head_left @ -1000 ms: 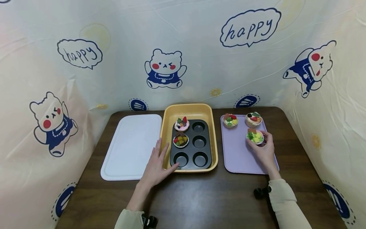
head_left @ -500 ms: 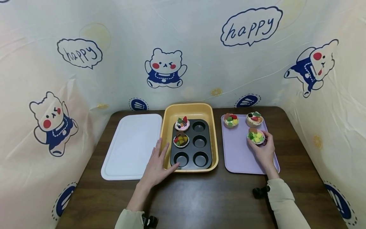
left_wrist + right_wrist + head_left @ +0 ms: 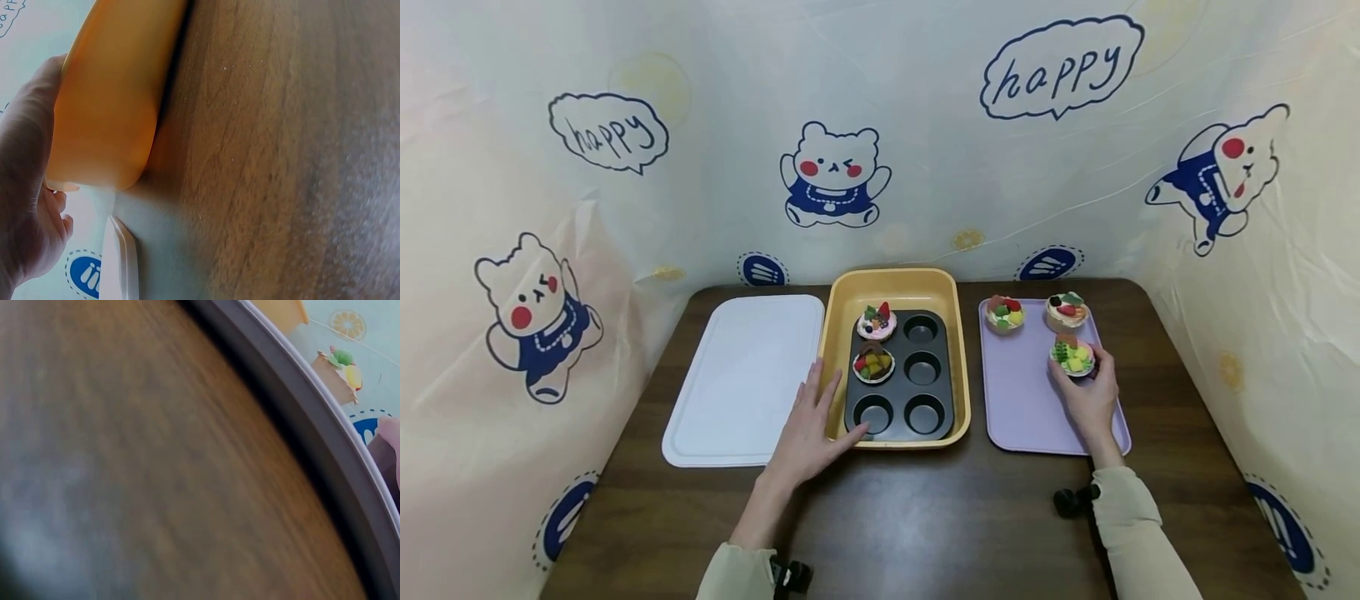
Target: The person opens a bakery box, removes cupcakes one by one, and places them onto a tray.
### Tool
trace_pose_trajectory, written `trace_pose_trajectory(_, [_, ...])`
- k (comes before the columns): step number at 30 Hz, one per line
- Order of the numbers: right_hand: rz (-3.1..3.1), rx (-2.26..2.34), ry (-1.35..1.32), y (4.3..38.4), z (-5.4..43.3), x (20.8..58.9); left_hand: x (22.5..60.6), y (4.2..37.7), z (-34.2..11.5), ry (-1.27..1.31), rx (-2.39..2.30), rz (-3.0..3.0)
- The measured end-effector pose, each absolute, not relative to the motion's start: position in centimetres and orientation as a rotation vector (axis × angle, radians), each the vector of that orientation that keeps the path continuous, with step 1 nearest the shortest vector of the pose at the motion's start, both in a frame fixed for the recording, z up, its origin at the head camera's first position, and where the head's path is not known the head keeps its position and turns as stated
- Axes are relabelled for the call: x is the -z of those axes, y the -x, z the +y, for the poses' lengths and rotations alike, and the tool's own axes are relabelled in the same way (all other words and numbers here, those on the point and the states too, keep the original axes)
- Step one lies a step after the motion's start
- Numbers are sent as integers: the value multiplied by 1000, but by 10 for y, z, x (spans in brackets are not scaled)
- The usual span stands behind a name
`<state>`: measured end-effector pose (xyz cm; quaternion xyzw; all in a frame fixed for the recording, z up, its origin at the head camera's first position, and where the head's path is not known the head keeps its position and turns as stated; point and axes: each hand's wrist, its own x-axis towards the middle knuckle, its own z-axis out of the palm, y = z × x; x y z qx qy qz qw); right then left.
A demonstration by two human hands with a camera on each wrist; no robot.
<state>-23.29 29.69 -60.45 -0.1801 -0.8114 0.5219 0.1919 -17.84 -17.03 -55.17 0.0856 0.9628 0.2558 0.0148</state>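
Note:
My right hand (image 3: 1093,404) pinches a cupcake (image 3: 1072,357) topped with yellow cubes and green pieces, over the right side of the lilac tray (image 3: 1018,400). Two more fruit-topped cupcakes, one (image 3: 1004,315) at the far left and another (image 3: 1066,311) at the far right, sit on that tray. With fingers spread, my left hand (image 3: 811,425) rests at the near left corner of the yellow tray (image 3: 962,367); in the left wrist view its thumb lies along the rim. Inside is a dark muffin tin (image 3: 900,427), whose left column holds a berry cupcake (image 3: 877,322) and a chocolate-and-fruit cupcake (image 3: 873,364).
A white board (image 3: 737,383) lies left of the yellow tray, partly behind my left hand. The brown wooden table (image 3: 947,517) stretches out in front. A printed cloth (image 3: 715,192) stands as a wall along the back and both sides.
The right wrist and forearm have shifted slightly left, while the fingers keep their grip on the cupcake. The left hand stays at the yellow tray.

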Motion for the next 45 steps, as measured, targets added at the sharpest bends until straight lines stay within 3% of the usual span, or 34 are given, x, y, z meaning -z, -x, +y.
trace_pose_trajectory(19, [-2271, -1458, 467, 235, 292, 606, 551, 182, -174, -270, -803, 2991])
trace_pose_trajectory(29, [-2281, -1470, 380, 228, 290, 587, 555, 181, -171, -267, -802, 2981])
trace_pose_trajectory(36, [-2316, -1428, 209, 232, 277, 562, 553, 181, -171, -267, -809, 2991])
trace_pose_trajectory(45, [-2441, -1178, -194, 242, 254, 544, 552, 179, -171, -263, -806, 2999])
